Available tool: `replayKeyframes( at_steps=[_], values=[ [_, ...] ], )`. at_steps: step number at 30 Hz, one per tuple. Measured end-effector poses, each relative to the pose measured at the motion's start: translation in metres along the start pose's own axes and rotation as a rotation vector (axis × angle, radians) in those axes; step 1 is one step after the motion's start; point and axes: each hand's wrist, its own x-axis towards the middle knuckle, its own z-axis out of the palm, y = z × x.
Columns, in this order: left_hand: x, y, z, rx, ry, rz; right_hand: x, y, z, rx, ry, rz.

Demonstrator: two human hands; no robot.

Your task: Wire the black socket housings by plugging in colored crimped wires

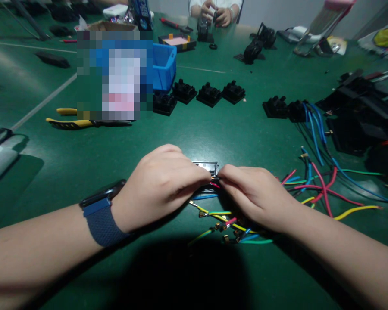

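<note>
My left hand point(164, 187), with a dark watch on its wrist, is closed over a small black part point(210, 165) on the green table. My right hand point(254, 193) meets it there, thumb and finger pinched together. Between the fingertips is something small with a red wire point(214, 184); its shape is mostly hidden. Just below the hands lie loose wires with metal terminals, among them a blue wire point(205, 197) and a yellow wire point(242, 228). More red, blue and green wires spread out beyond my right hand.
Several black modules point(208, 94) stand in a row behind the hands, beside a blue bin point(164, 66). Yellow-handled pliers point(73, 123) lie at the left. Black housings point(355, 125) are heaped at the right. Across the table point(116, 146), another person's hands point(215, 13) hold a dark part.
</note>
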Motion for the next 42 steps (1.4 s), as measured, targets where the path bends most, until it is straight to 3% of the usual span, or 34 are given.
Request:
replayKeyframes(
  at_steps=[42],
  values=[
    [-0.0003,-0.0011,0.0019,-0.020,0.007,-0.007,0.0006,0.0016,-0.0003,0.006,0.011,-0.014]
  ],
)
